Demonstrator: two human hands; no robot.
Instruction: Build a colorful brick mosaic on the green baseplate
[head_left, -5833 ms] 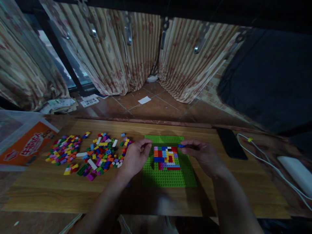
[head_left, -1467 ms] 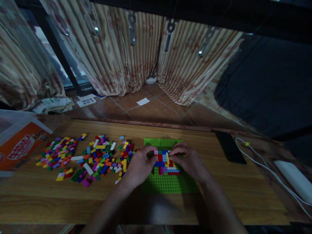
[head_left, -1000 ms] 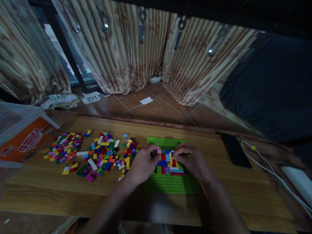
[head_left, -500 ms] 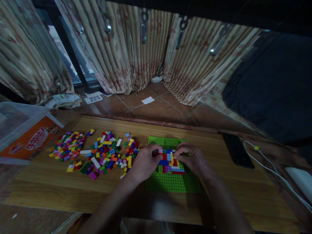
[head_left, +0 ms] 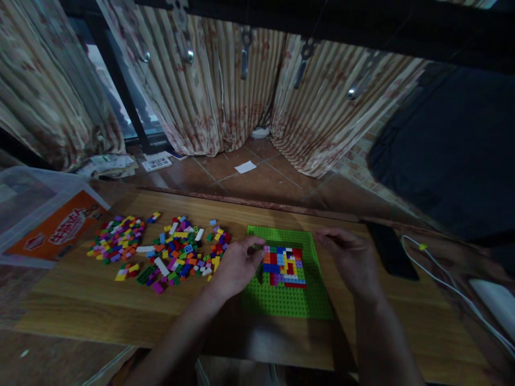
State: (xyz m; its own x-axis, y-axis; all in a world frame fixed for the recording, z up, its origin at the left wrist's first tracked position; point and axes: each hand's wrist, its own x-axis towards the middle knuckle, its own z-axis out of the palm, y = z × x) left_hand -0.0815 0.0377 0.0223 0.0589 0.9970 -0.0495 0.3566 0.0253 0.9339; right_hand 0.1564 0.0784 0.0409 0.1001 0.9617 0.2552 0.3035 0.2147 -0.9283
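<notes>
Striped curtains hang over the floor beyond both hands, and a wooden table runs beneath them. Well apart, the hands flank the brick build, which sits on a green baseplate between them. At its left side the left hand curls, a small gap between thumb and forefinger; whether it touches the bricks I cannot tell. Just off the plate's right edge, the right hand is blurred—whether its fingers pinch anything is unclear. Loose bricks crowd up beside the left hand, so a careless sweep that way could scatter some, and a bump from its thumb might loosen the build's corner. Past the right hand lie a phone and a white cable; a strip of wood gives moderate room there—more remains toward the near edge, below both wrists.
</notes>
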